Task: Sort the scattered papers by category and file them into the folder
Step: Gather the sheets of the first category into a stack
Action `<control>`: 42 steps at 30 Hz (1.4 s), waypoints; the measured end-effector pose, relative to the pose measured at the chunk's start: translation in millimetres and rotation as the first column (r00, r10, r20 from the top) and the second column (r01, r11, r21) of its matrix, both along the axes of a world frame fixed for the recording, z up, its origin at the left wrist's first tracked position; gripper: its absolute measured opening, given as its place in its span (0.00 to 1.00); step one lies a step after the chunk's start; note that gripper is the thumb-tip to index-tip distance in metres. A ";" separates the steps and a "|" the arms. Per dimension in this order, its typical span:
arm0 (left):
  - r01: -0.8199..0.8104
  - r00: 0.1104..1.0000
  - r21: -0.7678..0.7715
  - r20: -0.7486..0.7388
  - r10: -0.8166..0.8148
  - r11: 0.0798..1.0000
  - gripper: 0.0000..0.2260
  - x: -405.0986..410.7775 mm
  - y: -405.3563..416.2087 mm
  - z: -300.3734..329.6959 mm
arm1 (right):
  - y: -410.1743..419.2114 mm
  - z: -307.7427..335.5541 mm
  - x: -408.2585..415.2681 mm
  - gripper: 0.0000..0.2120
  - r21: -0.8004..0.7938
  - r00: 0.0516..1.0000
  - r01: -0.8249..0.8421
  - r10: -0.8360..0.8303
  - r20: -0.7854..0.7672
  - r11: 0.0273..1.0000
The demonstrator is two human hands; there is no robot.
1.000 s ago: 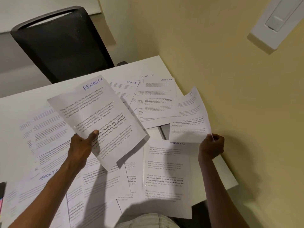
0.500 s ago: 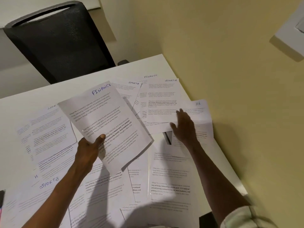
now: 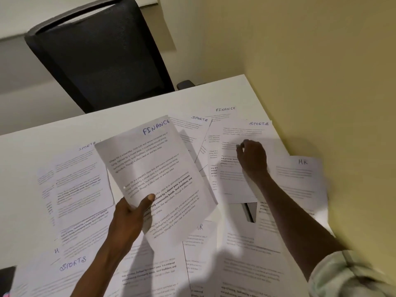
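At nine o'clock on the counter (image 3: 132,116) a SPORTS sheet (image 3: 75,181) lies flat among overlapping papers. Just right of it, your left hand (image 3: 128,221) holds the FINANCE stack (image 3: 156,174) raised off the counter, thumb pinching the lower edge; a second sheet peeks out behind it. At one o'clock your right hand (image 3: 252,159) is over another SPORTS sheet (image 3: 240,155), fingers curled toward the paper; motion blur stops you telling whether that grip has closed on anything. Beneath that sheet, toward twelve o'clock, lies a loose FINANCE sheet (image 3: 225,113), and an HR sheet (image 3: 300,179) sits at three o'clock.

You look to be mid-sort, gathering finance pages, so the next move likely calls for shifting the top sheet aside to free the finance page.

No folder is clearly visible; the dark edge (image 3: 249,212) between the papers may be one. Body text is unreadable in the blur, and the near papers are cut off.
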State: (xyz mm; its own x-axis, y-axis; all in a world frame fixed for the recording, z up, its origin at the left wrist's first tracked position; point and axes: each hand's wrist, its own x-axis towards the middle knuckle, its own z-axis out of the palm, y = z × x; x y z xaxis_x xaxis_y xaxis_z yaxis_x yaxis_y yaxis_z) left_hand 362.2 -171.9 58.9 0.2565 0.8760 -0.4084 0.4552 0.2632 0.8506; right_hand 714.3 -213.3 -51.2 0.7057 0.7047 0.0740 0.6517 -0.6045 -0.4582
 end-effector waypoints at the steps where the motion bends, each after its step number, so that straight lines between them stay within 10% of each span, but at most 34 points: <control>1: 0.000 1.000 0.000 0.001 0.000 1.000 0.19 2.6 4.1 -0.8 | 22.0 0.4 12.9 0.13 0.044 0.997 0.013 -0.009 -0.077 0.999; 11: -0.100 0.995 -0.017 0.029 0.100 0.995 0.09 5.4 30.0 -10.4 | 165.2 -9.1 80.9 0.38 -0.345 0.959 0.152 -0.223 -0.177 0.926; 16: -0.149 0.989 -0.027 0.004 0.149 0.989 0.10 -8.8 33.7 -13.8 | 181.2 -16.3 80.5 0.30 -0.409 0.961 0.157 -0.235 -0.148 0.899; 23: -0.203 0.979 0.007 0.028 0.202 0.979 0.08 -23.3 25.3 -2.1 | 167.7 7.6 84.4 0.06 -0.047 0.955 0.175 -0.181 -0.234 0.983; 34: -0.235 0.964 0.100 0.148 0.220 0.967 0.08 -41.8 12.0 37.6 | 112.0 195.0 73.4 0.07 0.417 0.998 -0.053 0.030 0.061 0.907; 42: -0.238 0.949 0.229 0.263 0.176 0.944 0.09 -52.1 5.2 82.4 | 21.1 340.3 -8.9 0.12 0.396 0.887 -0.454 0.363 0.284 0.799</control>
